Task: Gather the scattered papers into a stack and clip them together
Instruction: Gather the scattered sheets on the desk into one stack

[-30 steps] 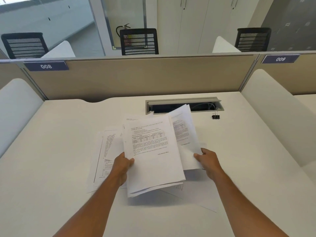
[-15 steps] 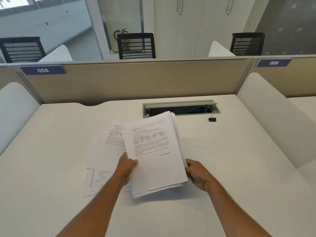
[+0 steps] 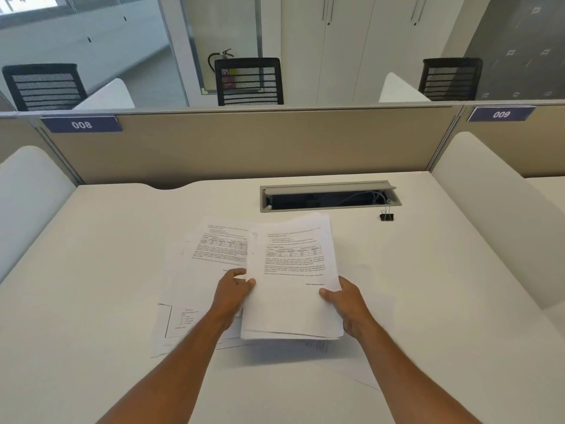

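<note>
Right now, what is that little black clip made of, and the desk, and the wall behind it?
Clip: probably metal, black painted body with thin shiny wire handles.
Desk: smooth matte white top, maybe laminate; the core is hidden.
Wall: beige and dull with no shine, looks like fabric, with a grey metal-looking strip on top.

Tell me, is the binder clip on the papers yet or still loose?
Loose. The binder clip sits alone on the desk by the cable tray, apart from the stack.
</note>
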